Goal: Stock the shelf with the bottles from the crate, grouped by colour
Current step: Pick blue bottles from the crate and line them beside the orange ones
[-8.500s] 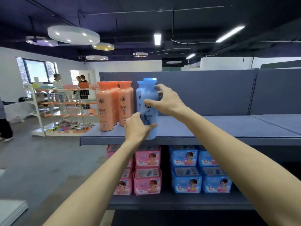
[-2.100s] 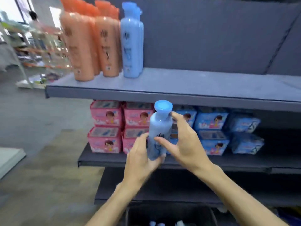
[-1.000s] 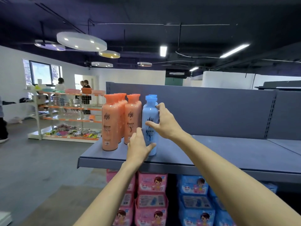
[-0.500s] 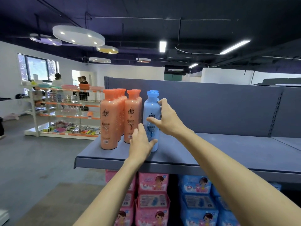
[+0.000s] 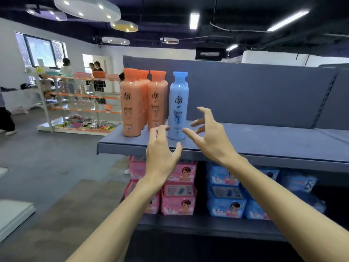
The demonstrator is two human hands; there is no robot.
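Note:
A blue bottle [image 5: 177, 104] stands upright near the front edge of the grey top shelf [image 5: 264, 140]. Any blue bottles behind it are hidden. To its left stand several orange bottles [image 5: 132, 104] in rows. My left hand [image 5: 160, 150] hovers just in front of and below the blue bottle, fingers spread, holding nothing. My right hand [image 5: 209, 135] is to the bottle's right, fingers apart, not touching it. The crate is out of view.
Pink packs [image 5: 178, 197] and blue packs [image 5: 226, 197] fill the lower shelf. The top shelf is bare to the right of the bottles. Another rack [image 5: 79, 103] stands at the back left with people [image 5: 97, 76] beyond it. A white board [image 5: 13, 214] lies on the floor at left.
Both hands have let go of the blue bottle and drawn back from it with fingers spread. The bottle stays standing on the shelf beside the orange ones.

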